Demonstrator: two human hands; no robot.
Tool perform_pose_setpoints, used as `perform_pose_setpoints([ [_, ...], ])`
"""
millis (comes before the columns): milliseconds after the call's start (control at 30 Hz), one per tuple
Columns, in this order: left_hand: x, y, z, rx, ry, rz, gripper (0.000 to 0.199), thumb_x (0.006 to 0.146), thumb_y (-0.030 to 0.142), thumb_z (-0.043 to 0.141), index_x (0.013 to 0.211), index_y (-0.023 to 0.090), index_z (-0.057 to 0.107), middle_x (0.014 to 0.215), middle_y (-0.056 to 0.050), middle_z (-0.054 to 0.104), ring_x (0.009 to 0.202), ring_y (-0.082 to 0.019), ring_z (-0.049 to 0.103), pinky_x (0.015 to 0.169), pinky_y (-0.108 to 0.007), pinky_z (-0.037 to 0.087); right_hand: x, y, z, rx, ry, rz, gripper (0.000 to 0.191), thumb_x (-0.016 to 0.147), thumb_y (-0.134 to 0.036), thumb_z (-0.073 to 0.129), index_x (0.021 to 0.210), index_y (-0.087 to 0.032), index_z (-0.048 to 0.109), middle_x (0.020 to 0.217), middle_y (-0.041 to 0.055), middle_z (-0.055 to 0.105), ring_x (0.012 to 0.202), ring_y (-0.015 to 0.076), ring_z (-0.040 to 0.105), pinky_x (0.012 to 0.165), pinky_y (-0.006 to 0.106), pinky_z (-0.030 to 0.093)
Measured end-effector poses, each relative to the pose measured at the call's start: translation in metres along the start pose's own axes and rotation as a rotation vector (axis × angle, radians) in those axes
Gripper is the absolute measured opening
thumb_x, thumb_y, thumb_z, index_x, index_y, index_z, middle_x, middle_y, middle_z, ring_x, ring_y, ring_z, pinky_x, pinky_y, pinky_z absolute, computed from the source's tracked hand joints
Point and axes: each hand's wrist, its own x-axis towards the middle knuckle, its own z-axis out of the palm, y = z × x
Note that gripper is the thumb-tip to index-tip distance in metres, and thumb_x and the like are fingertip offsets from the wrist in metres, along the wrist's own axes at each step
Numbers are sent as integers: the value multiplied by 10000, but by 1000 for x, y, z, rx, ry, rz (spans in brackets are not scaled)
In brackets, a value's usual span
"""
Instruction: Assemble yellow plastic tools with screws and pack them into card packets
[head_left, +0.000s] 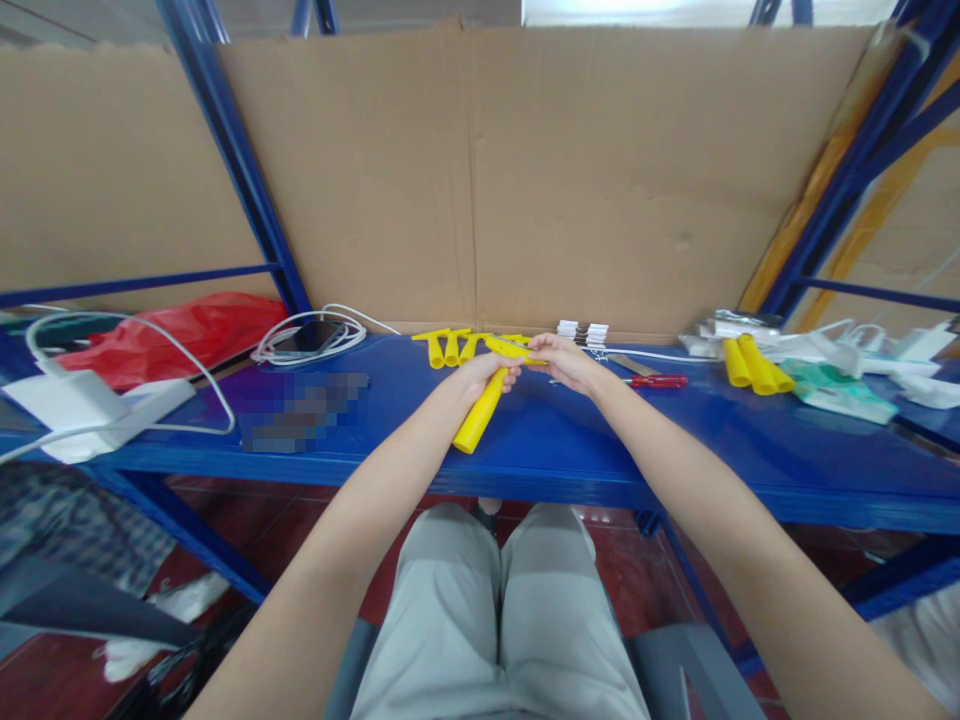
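Observation:
A yellow T-shaped piece with a thick round handle (480, 412) is held above the blue table in the middle of the view. My left hand (491, 372) is closed around it near the crosspiece, and the handle points down toward the front edge. My right hand (562, 362) pinches the right end of the crosspiece. Several similar yellow pieces (451, 348) stand in a row just behind my left hand, close to the cardboard. White clip-like parts (583, 332) lie behind my right hand. A red-handled screwdriver (658, 381) rests to its right.
Coiled white cable (311, 340), a red bag (187, 335) and a white adapter (82, 405) lie at left. Yellow tubes (757, 368) and a green packet (840, 392) lie at right. Cardboard (600, 180) closes off the back of the blue table (585, 450).

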Motion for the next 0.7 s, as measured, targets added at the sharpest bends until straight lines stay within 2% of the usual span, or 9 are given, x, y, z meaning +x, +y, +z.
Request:
perform_pose_setpoints([
  [167, -1, 0, 0, 10, 14, -15, 183, 862, 52, 452, 709, 139, 503, 476, 36, 438, 381, -49, 361, 394, -165, 289, 0, -1, -4, -38, -38, -12, 318, 487, -159, 743, 709, -207, 521, 730, -62, 565, 700, 103, 537, 724, 271, 430],
  [400, 1, -2, -2, -9, -13, 10, 142, 832, 53, 506, 720, 141, 510, 496, 30, 449, 382, -49, 372, 391, -166, 292, -5, -8, -7, -47, -108, -17, 351, 512, -187, 777, 729, -217, 503, 738, -61, 550, 714, 109, 537, 676, 254, 425],
  [533, 0, -1, -2, 4, 9, -11, 116, 823, 54, 516, 754, 148, 518, 488, 39, 455, 380, -50, 377, 389, -157, 295, -5, -9, -4, -44, -96, -21, 369, 488, -173, 780, 719, -217, 497, 712, -68, 548, 698, 104, 535, 663, 247, 426],
  [700, -3, 0, -1, 0, -2, 1, 167, 846, 31, 445, 740, 146, 502, 471, 37, 457, 373, -47, 367, 386, -157, 293, -2, -6, -2, -40, -49, -30, 343, 475, -164, 749, 701, -211, 495, 698, -67, 569, 680, 99, 535, 647, 240, 420],
])
